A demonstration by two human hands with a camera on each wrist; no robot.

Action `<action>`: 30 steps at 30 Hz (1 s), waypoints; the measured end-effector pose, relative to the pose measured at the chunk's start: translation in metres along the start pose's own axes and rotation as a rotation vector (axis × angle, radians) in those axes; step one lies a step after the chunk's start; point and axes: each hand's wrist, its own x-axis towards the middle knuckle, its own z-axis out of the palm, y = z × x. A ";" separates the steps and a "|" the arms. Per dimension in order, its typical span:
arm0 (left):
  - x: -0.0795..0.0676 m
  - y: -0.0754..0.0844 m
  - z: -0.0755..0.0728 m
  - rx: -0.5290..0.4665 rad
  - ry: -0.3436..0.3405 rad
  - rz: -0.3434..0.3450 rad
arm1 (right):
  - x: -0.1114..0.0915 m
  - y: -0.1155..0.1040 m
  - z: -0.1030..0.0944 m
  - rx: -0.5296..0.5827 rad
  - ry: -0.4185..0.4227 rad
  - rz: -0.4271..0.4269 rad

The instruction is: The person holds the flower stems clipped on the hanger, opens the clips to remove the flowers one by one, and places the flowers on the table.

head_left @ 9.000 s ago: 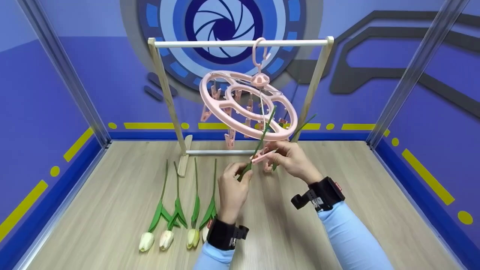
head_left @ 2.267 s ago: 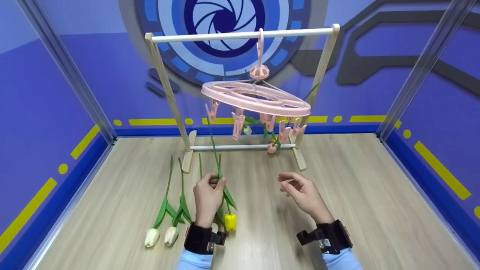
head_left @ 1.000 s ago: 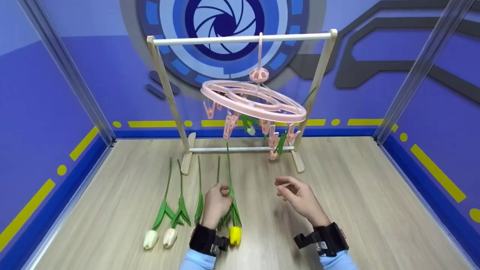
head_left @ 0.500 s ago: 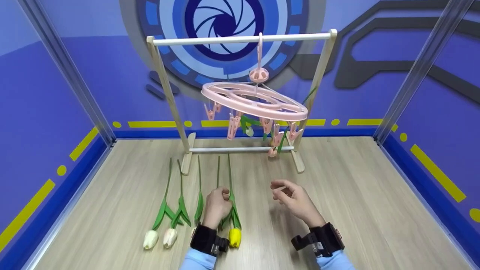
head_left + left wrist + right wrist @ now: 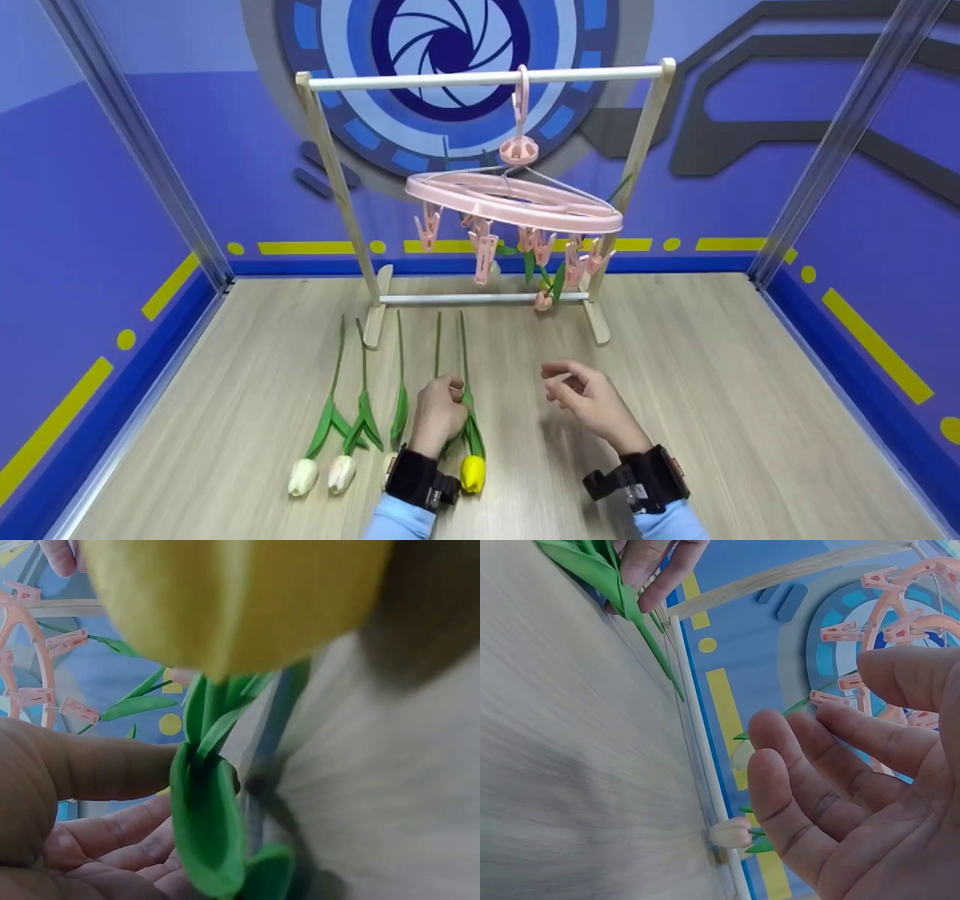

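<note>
In the head view my left hand (image 5: 439,412) pinches the stem and leaves of a yellow tulip (image 5: 472,474), which lies on the table with its bloom towards me. Close up, the left wrist view has the thumb against the green leaves (image 5: 206,825), below the large yellow bloom (image 5: 232,600). My right hand (image 5: 592,405) hovers over the table to the right, fingers loosely bent and holding nothing. Left of the yellow tulip lie more tulips in a row, among them a white one (image 5: 303,477) and a pale pink one (image 5: 341,474). The left hand and wrist strap partly hide others.
Behind the hands a pink round clip hanger (image 5: 517,214) hangs tilted from a wooden rack (image 5: 650,142). Pink clips (image 5: 484,256) dangle under it. Several tulips hang there too, including a pink one (image 5: 544,301). Blue panels enclose the table.
Earlier both hands worked at a hanger clip. Since then my left hand has brought the yellow tulip down onto the table at the row's right end. My right hand has shifted slightly left; the hanger sways.
</note>
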 end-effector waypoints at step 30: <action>-0.002 0.002 -0.014 0.043 -0.084 0.008 | -0.003 -0.002 -0.003 0.017 -0.015 0.014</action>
